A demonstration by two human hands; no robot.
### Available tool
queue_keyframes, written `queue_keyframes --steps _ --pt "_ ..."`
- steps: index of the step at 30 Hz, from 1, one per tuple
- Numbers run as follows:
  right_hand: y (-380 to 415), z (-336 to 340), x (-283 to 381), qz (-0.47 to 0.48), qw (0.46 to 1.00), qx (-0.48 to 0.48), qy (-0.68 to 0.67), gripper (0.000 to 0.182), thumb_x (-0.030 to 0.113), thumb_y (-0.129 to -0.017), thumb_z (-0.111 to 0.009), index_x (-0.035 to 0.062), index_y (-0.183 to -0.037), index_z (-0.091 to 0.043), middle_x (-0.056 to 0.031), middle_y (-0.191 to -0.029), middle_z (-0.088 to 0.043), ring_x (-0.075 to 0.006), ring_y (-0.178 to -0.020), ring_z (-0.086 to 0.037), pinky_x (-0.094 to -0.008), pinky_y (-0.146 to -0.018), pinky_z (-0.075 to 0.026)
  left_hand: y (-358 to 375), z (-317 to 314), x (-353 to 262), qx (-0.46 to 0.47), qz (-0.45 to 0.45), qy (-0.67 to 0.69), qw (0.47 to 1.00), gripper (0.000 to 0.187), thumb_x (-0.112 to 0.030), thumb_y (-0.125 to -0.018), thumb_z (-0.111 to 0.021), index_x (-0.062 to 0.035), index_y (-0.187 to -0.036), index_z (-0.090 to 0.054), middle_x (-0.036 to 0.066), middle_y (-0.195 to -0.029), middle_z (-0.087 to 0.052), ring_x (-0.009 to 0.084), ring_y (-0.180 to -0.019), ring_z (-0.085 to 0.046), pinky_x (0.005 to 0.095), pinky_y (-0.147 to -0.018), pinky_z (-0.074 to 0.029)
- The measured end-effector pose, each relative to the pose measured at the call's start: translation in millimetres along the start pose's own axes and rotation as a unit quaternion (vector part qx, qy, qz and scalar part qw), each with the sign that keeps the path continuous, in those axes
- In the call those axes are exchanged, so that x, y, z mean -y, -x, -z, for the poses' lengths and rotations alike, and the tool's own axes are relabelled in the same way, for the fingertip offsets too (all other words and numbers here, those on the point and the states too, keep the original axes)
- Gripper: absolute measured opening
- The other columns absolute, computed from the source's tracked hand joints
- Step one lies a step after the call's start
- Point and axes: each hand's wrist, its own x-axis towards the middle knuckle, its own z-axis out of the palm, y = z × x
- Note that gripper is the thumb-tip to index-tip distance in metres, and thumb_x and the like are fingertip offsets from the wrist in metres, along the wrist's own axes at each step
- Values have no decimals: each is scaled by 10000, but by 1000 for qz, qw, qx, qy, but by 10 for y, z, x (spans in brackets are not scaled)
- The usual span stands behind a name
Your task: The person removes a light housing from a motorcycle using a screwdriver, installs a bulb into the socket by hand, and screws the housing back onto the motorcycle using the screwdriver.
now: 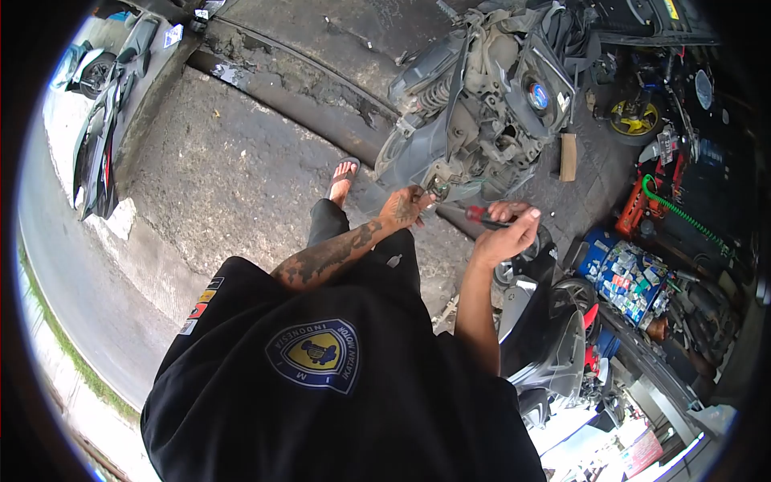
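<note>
My left hand (404,206), at the end of the tattooed forearm, has its fingers closed at the lower edge of a partly dismantled scooter (482,112). A small metallic part (438,189) shows at its fingertips. To the right, my right hand (511,230) is wrapped round a tool with a red and black handle (477,214), which looks like a screwdriver. The tool's red end points left toward my left hand, and the two hands are apart. The scooter's engine and bare frame face me.
A wooden block (568,157) lies right of the scooter. Farther right are a yellow wheel (634,118), a green coiled hose (683,213) and a sticker-covered blue drum (626,269). Another scooter (554,345) stands at lower right. A drain channel (297,120) crosses the concrete.
</note>
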Motion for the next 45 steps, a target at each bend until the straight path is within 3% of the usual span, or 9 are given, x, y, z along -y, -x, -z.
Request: queue_keyframes --steps 21,27,28,31,35,37,38,41,45 --pt "-87 -202 -373 92 994 41 37 468 376 -996 -457 17 -700 -406 -69 -588 -437 -158 -519 -447 -302 -503 -410 10 -2 -5 -4 10 11 1000 555 -433 -893 -609 57 -1149 -560 137 -894 -670 179 -578 -679 287 -448 -493" --pt "-146 -88 -147 130 960 190 163 167 101 -934 -514 -16 -818 -488 -104 -750 -501 -210 -647 -513 -328 -622 -464 -25 -2 43 0 3 19 1000 559 -447 -890 -607 55 -1129 -559 131 -897 -665 177 -590 -684 292 -446 -508" --pt "-172 -77 26 173 901 281 281 69 51 -912 -514 -12 -906 -485 -113 -804 -505 -233 -709 -523 -336 -700 -459 -13 10 16 2 7 15 1000 556 -447 -890 -607 55 -1126 -559 129 -893 -663 178 -593 -685 289 -444 -510" --pt "-249 94 312 171 782 401 447 261 8 -851 -590 10 -1085 -475 -198 -967 -534 -324 -857 -580 -386 -814 -466 -11 22 -1 6 9 15 1000 554 -446 -890 -608 54 -1122 -560 128 -880 -660 180 -592 -685 283 -437 -511" --pt "-419 53 535 45 684 457 566 343 218 -847 -680 17 -1066 -509 -289 -992 -610 -391 -851 -643 -484 -709 -492 -47 2 64 7 0 29 1000 561 -453 -886 -611 57 -1117 -562 134 -860 -655 179 -578 -683 281 -423 -510" --pt "-514 -210 649 -32 482 445 754 347 305 -864 -657 24 -1017 -522 -256 -925 -638 -403 -774 -648 -495 -654 -494 -25 -9 47 7 5 26 1000 572 -460 -884 -611 60 -1116 -562 136 -844 -656 176 -576 -683 278 -419 -513" --pt "-561 -209 631 -27 446 460 767 386 365 -876 -624 39 -1039 -498 -248 -862 -649 -418 -762 -642 -500 -657 -494 -29 -6 37 6 5 27 1000 574 -465 -883 -609 58 -1112 -564 134 -839 -658 177 -583 -685 279 -424 -519" --pt "-528 -123 709 68 520 530 666 408 371 -886 -609 48 -1089 -462 -230 -748 -649 -428 -713 -638 -513 -656 -491 -57 -29 69 7 -2 28 1000 577 -479 -881 -603 54 -1100 -569 130 -831 -660 177 -598 -689 281 -438 -531" --pt "-462 -245 743 46 465 545 696 379 330 -894 -600 32 -1060 -435 -249 -708 -642 -427 -682 -647 -505 -622 -505 -61 -1 58 11 6 11 1000 577 -498 -881 -591 46 -1075 -577 125 -838 -664 168 -618 -692 284 -470 -549"
